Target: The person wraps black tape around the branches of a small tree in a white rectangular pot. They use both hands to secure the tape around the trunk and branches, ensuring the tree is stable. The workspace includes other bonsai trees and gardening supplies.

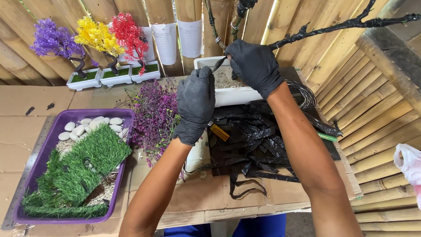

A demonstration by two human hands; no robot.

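at top centre of the frame, the left hand (196, 103) and right hand (254, 66), fingers clamped on a black strip (218, 64), appear mid-wrap on the wire tree trunk (215, 30) standing in the white pot (230, 90). continuing seems to call for steady tension.

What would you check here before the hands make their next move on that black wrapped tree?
1. Left hand grips a black strip at the trunk: ok.
2. Right hand holds the base of the black wrapped tree: ok.
3. White rectangular pot sits flat under the tree: ok.
4. Tree fixed firmly in the pot's gravel: cannot tell, the hands hide it.
5. Spare black strips lie in a pile beside the pot: ok.
6. Purple foliage lies apart from the trunk, though it touches the left wrist: ok.
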